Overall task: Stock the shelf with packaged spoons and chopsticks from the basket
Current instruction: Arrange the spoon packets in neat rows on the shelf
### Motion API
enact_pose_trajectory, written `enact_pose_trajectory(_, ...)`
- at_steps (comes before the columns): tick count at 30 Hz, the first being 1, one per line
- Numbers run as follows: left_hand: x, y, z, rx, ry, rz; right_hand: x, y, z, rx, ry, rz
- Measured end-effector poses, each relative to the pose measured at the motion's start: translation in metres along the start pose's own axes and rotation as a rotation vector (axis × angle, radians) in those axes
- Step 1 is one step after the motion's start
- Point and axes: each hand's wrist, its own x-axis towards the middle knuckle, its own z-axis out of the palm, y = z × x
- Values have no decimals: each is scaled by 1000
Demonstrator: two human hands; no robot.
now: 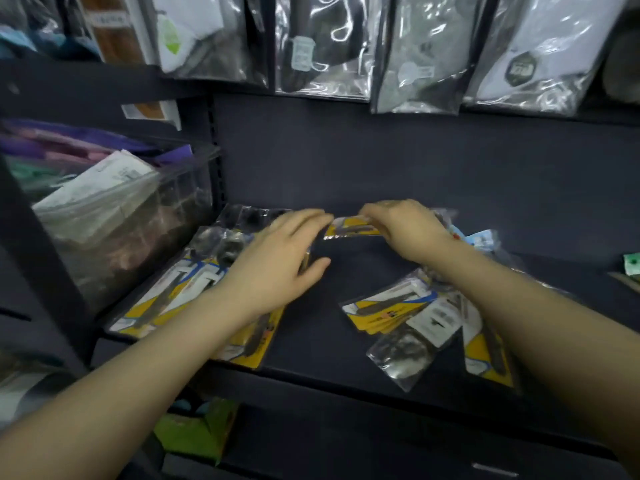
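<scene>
Step in hand: judged from how things lie, a packet is being set down or straightened at the back of the shelf (pixel 311 355), between the two piles
Right hand (pixel 403 225): fingers curled over the far end of a yellow-carded packet (pixel 351 230), pinching it near the back wall; the closed fingers have the packet in their hold, lifted at one end so it can be slid flat
Left hand (pixel 277 259): spread open, palm down, fingers stretched toward the near end of the same packet; whether the fingertips touch it I cannot tell because of blur, and it grips nothing that shows; it lies partly over the left pile, probably to keep it from sliding
Left pile (pixel 166 299): clear bags with yellow and white cards and dark spoon bowls, laid flat, overlapping, at the shelf's left end, beside a clear bin (pixel 114 244) of folded goods
Right pile (pixel 408 320): more such bags fanned loosely, partly hidden under the right forearm; they look less tidy, so sorting is likely still needed
Basket: not in view
Above: hanging bags (pixel 325 46) of other goods, apart from the work
Progress: many packets are already on the shelf; the bare middle strip seems kept free for the next row
Risk: slippery film could let the stacks slide off the front edge
</scene>
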Motion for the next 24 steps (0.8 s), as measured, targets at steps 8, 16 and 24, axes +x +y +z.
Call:
enact_pose_trajectory(8, 37, 47, 25, -201, -88, -253, -40, 0, -41, 109, 220, -230)
enact_pose_trajectory(16, 42, 33, 52, -851, 81, -737, -74, 69, -17, 248, -163, 518)
enact_pose_trajectory(24, 48, 20, 68, -676, 53, -857, -74, 67, -12, 405, -301, 536)
